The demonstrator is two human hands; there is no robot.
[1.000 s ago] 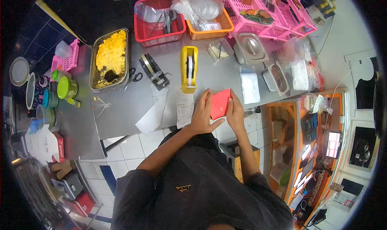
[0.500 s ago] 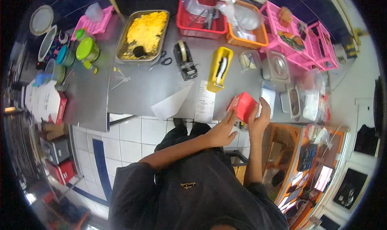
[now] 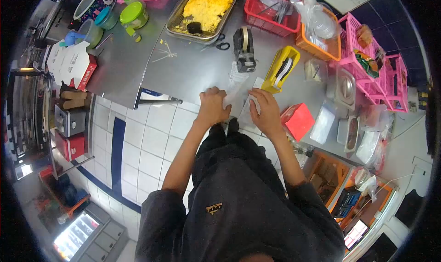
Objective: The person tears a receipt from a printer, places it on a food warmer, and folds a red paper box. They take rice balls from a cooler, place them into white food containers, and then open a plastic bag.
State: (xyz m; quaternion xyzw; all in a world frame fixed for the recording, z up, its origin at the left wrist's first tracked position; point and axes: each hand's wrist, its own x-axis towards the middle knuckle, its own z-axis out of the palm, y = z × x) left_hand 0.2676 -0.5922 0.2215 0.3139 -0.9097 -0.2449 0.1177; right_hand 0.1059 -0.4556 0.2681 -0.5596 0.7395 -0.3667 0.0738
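My left hand (image 3: 212, 108) is at the front edge of the steel table, its fingers curled at a blank white paper sheet (image 3: 235, 96); the fingertips are partly hidden. To its right, my right hand (image 3: 266, 110) rests with fingers and thumb apart over a printed receipt (image 3: 248, 111). Just right of that hand stands a red paper box (image 3: 298, 121) on the table. Beyond the hands are a black tape dispenser (image 3: 244, 50) and a yellow tape dispenser (image 3: 282, 69).
A metal tray (image 3: 172, 27) of yellow shredded food lies at the back, with scissors (image 3: 222, 43) beside it. Red (image 3: 275, 25) and orange (image 3: 321, 50) baskets line the rear. Lidded metal containers (image 3: 342, 88) sit right; green-lidded tubs (image 3: 133, 15) and a printed carton (image 3: 73, 64) sit left.
The red box has left my hands and now stands on the table at the right. Both hands have moved left to the papers and spread apart. The view has shifted.
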